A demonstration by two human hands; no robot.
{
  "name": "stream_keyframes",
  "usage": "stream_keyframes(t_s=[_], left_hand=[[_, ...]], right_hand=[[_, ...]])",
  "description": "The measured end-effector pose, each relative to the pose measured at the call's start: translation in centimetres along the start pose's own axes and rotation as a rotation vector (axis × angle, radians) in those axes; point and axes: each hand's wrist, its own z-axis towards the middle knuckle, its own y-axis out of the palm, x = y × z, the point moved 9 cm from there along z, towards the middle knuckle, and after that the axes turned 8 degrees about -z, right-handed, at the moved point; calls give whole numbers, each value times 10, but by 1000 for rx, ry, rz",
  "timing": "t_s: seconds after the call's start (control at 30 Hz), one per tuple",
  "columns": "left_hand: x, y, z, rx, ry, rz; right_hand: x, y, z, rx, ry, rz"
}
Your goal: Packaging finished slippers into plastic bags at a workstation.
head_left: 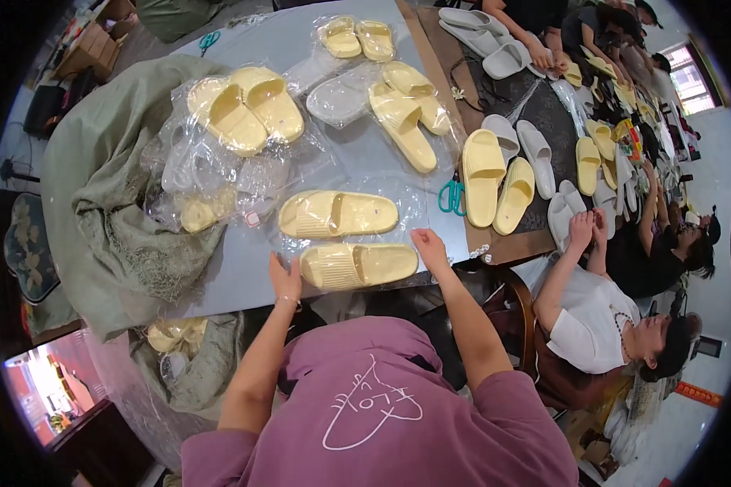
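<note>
Right before me on the table lies a pair of yellow slide slippers point(378, 213) in a clear plastic bag point(414, 197), toes to the left. My left hand point(285, 280) rests at the near left end of the bag, beside the nearer slipper, with thumb and fingers apart. At the bag's right side, my right hand point(430, 248) has its fingers curled in on the plastic near the slipper's heel. Left of the bag is a heap of bagged slippers, with a yellow pair point(248, 109) on top and grey ones beneath.
More bagged slippers point(410, 114) lie farther back. Teal scissors point(452, 197) sit near the right edge, beside loose yellow slippers point(483, 178) on a dark neighbouring table. A green cloth sack point(122, 187) covers the left side. Several people work along the right; one in a white shirt point(586, 325) sits closest.
</note>
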Motion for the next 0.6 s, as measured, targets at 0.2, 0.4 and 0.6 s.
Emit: stream_keyframes(t_s=[0.2, 0.4, 0.6], left_hand=[[-30, 10, 34, -115, -244, -100], [-26, 13, 35, -136, -262, 56], [-32, 10, 29, -220, -166, 223]], right_hand=[[-62, 7, -25, -400, 145, 1065], [-10, 28, -1, -450, -174, -106], [-155, 89, -54, -122, -1030, -562]])
